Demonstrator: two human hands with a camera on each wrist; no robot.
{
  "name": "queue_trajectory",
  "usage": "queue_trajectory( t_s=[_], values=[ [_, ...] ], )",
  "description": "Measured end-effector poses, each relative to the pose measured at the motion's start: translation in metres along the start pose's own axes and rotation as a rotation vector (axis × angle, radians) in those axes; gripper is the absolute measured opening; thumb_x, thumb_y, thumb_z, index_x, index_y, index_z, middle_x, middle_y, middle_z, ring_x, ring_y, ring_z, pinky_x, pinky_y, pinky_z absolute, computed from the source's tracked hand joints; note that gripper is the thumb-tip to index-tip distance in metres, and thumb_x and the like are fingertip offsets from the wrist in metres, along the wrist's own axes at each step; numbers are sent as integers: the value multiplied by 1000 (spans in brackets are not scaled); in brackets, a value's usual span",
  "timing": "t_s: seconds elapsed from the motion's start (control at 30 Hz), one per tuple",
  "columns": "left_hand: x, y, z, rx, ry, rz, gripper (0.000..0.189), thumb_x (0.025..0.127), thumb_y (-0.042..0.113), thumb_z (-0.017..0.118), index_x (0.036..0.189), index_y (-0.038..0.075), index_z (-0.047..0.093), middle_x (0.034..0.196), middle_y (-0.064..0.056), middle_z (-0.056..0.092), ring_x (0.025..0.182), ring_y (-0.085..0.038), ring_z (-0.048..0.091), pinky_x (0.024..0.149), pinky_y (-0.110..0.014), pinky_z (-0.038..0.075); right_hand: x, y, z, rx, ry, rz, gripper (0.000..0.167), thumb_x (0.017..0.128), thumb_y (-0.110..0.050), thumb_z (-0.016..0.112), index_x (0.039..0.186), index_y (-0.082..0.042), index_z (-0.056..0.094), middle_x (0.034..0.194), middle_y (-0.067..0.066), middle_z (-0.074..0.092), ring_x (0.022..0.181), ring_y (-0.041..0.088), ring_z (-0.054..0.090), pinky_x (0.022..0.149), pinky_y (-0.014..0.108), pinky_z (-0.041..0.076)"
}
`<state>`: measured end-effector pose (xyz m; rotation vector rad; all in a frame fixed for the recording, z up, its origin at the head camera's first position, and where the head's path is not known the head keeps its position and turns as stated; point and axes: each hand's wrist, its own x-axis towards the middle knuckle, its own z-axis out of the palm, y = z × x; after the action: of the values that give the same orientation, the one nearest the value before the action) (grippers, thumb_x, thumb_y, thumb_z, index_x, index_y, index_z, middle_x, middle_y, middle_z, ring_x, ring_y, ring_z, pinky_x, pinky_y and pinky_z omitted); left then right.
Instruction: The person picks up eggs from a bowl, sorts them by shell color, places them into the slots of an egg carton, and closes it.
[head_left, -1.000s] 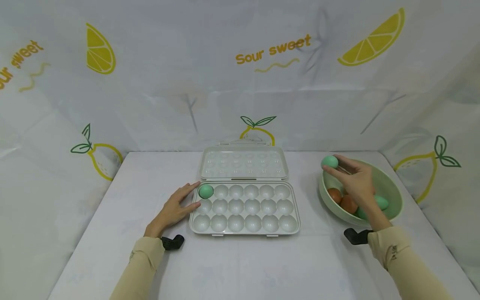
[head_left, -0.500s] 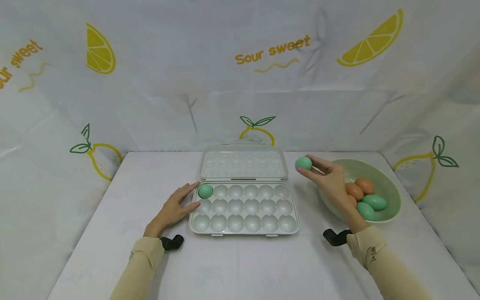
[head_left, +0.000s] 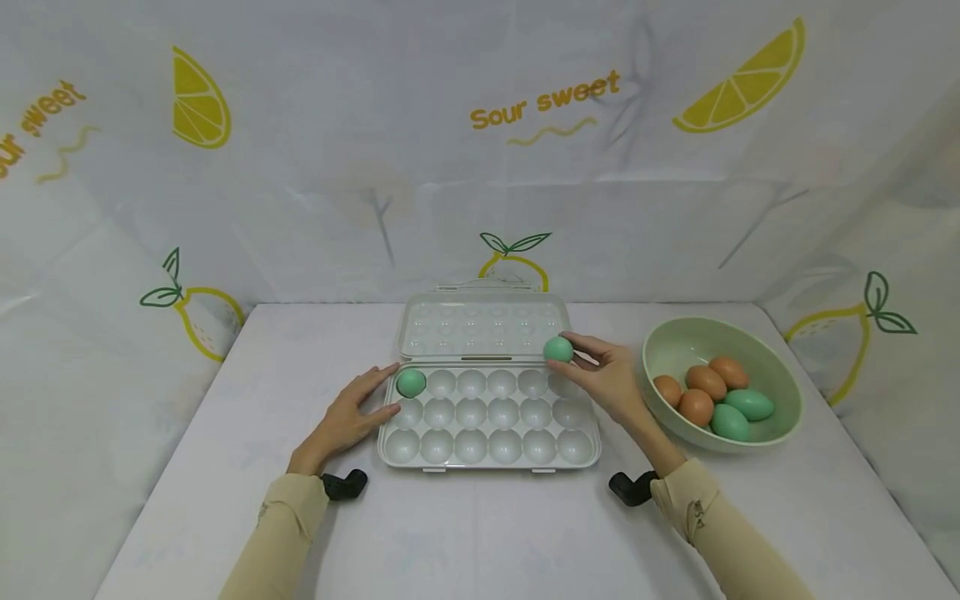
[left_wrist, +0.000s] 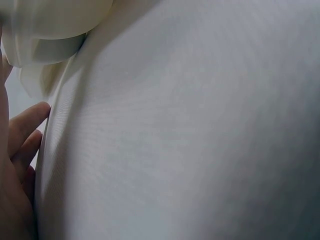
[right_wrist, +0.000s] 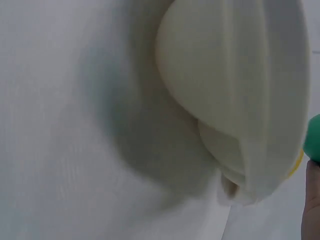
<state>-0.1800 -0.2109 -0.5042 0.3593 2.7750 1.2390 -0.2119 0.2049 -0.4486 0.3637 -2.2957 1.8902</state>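
Note:
A white egg tray (head_left: 489,458) with round hollows lies on the table, its lid (head_left: 486,327) folded back behind it. One green egg (head_left: 411,383) sits in the back-left hollow. Beside it my left hand (head_left: 347,421) rests on the tray's left edge, fingers fairly straight; the left wrist view shows some of its fingers (left_wrist: 27,122) near the table. My right hand (head_left: 611,382) pinches a second green egg (head_left: 558,350) between thumb and fingers, above the tray's back-right corner. In the right wrist view, that egg and a fingertip show at the right edge.
To the right stands a pale green bowl (head_left: 787,400) holding several brown eggs (head_left: 696,408) and two green eggs (head_left: 749,404). A white cloth with lemon prints hangs behind the table (head_left: 480,533).
The right hand has carried the green egg leftward from over the bowl to above the tray's back-right corner. The left hand has stayed in place.

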Motion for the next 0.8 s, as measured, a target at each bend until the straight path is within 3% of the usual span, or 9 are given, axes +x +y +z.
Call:
queue_trajectory(
  t_s=[0.13,0.37,0.8],
  values=[
    [0,0,0,-3,0,3,69,95,33,73,156,24,44,164,-16,39,155,-47,25,123,-73,19,-1,-1,14,57,-12,17,50,79,6,83,126,10,68,118,2,74,106,-6,69,92,18,59],
    [1,0,0,-10,-10,-8,70,94,34,74,157,25,43,165,-16,38,156,-46,24,124,-73,17,-1,-3,32,85,-46,31,51,79,8,82,127,12,65,131,31,65,107,-7,68,94,16,57],
    [0,-1,0,-10,-6,-7,69,95,35,72,157,26,43,165,-16,38,156,-46,23,125,-72,16,-4,-9,69,114,-95,54,51,80,4,83,128,8,67,135,27,65,116,2,67,100,19,55]
  ],
)
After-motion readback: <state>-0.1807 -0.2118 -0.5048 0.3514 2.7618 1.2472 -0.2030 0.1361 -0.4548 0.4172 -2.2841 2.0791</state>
